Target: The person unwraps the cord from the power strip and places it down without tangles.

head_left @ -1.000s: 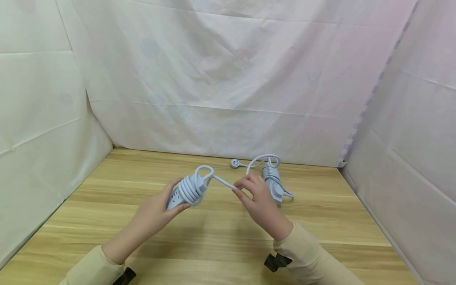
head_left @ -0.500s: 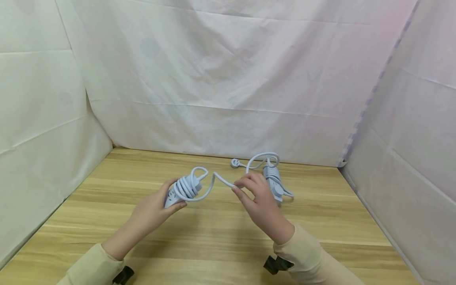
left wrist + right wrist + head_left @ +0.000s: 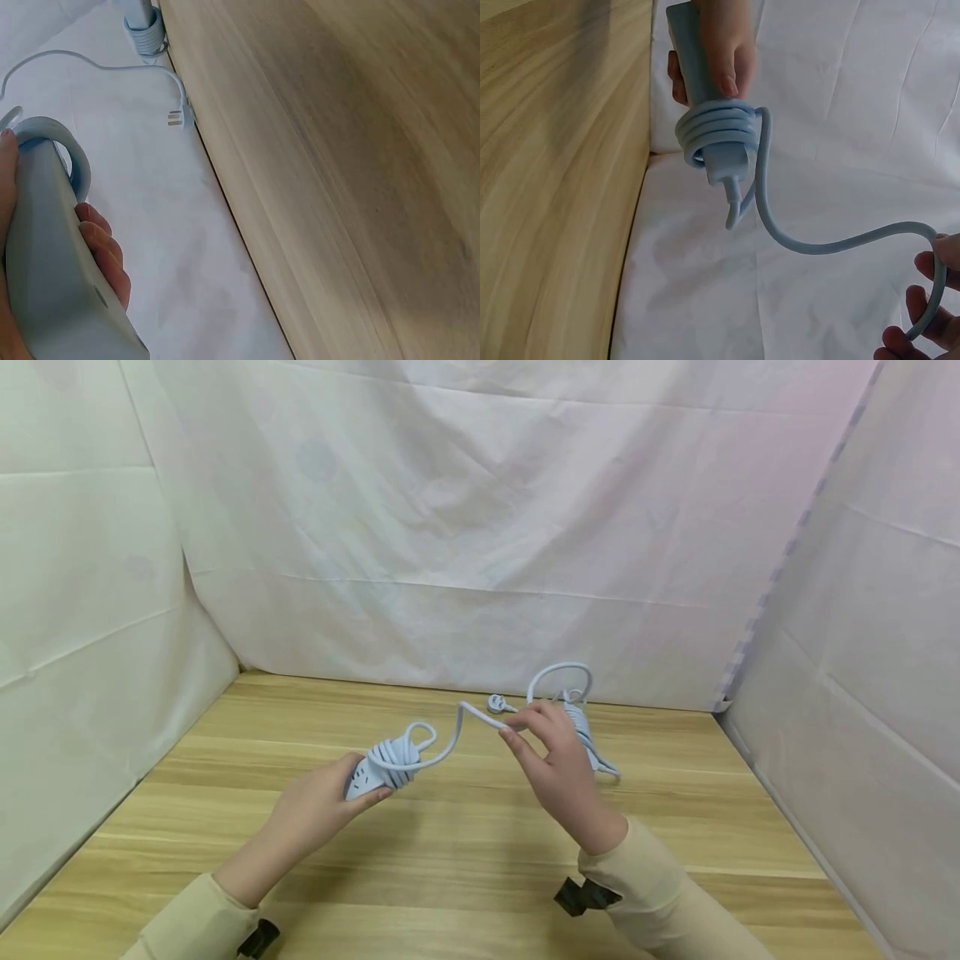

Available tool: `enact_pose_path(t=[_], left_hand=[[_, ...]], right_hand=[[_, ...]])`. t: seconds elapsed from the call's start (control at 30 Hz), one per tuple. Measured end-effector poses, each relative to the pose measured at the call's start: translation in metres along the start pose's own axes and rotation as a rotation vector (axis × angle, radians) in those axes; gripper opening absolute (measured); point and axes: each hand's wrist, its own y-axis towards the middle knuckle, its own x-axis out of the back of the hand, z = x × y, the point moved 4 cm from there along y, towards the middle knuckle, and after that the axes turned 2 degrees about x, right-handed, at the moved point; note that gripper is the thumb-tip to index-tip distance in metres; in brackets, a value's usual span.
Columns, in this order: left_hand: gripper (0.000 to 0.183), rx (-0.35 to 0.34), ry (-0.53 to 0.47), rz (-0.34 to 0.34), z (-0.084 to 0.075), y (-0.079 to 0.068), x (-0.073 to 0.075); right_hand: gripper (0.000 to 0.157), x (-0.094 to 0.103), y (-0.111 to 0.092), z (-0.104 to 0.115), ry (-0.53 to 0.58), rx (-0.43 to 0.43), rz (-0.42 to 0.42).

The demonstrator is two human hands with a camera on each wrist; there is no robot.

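My left hand grips a white power strip by its socket end, raised over the table. Several turns of its thick white cord are wound round the strip's far end, where a small loop sticks out. From these turns the cord sags, then rises to my right hand, which pinches it between thumb and fingers. Past this hand the cord arches up in a wide loop. In the right wrist view the turns sit below the left hand's fingers, and the cord hangs slack between both hands.
A second power strip, also wrapped in cord, lies behind my right hand and is partly hidden by it. A plug lies near the table's back edge. White cloth walls enclose the wooden table on three sides.
My right hand has moved slightly up and to the right with the cord. The slack between the hands has grown and now passes the strip's near side. The loop behind stands higher.
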Motion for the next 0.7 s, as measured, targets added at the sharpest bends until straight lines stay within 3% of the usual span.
enact_pose_path(t=[0.27, 0.4, 0.7], left_hand=[[0.062, -0.008, 0.037, -0.008, 0.0, -0.002, 0.0], [0.061, -0.06, 0.092, -0.016, -0.002, -0.004, -0.001], [0.063, -0.19, 0.183, -0.029, -0.008, -0.007, 0.0]], right_hand=[[0.004, 0.002, 0.014, -0.006, -0.001, 0.001, -0.039], [0.001, 0.003, 0.021, -0.011, 0.003, -0.025, -0.053], [0.01, 0.005, 0.028, -0.024, 0.014, -0.082, -0.061]])
